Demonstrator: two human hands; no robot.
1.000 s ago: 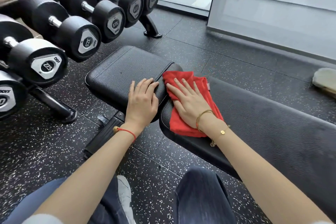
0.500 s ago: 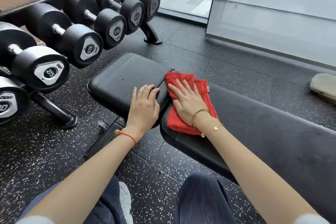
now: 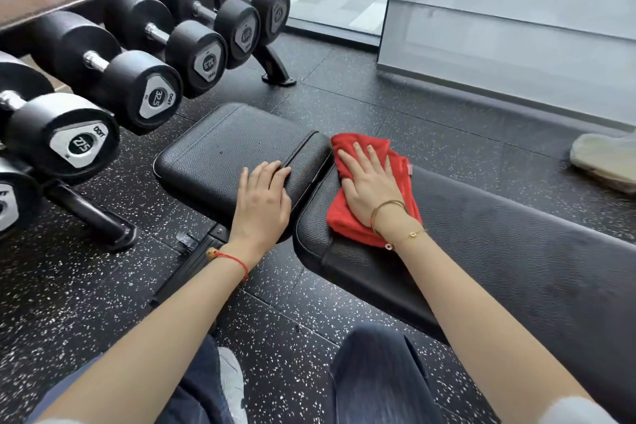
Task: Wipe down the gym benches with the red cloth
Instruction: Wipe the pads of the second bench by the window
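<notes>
A black padded gym bench runs across the view: a short seat pad (image 3: 220, 151) on the left and a long back pad (image 3: 516, 251) stretching to the right. A folded red cloth (image 3: 347, 217) lies on the near-left end of the long pad, close to the gap between the pads. My right hand (image 3: 370, 182) presses flat on the cloth with straight fingers. My left hand (image 3: 263, 196) rests flat on the near right corner of the seat pad, fingers together.
A rack of black dumbbells (image 3: 144, 93) stands at the left, its foot (image 3: 93, 213) on the speckled rubber floor. A glass wall (image 3: 516, 27) closes the far side. A pale shoe-like object (image 3: 602, 162) lies at the right edge. My knees are below the bench.
My right hand has slid the cloth slightly toward the far end corner of the long pad. The view has shifted a little downward and back. My left hand stays on the seat pad.
</notes>
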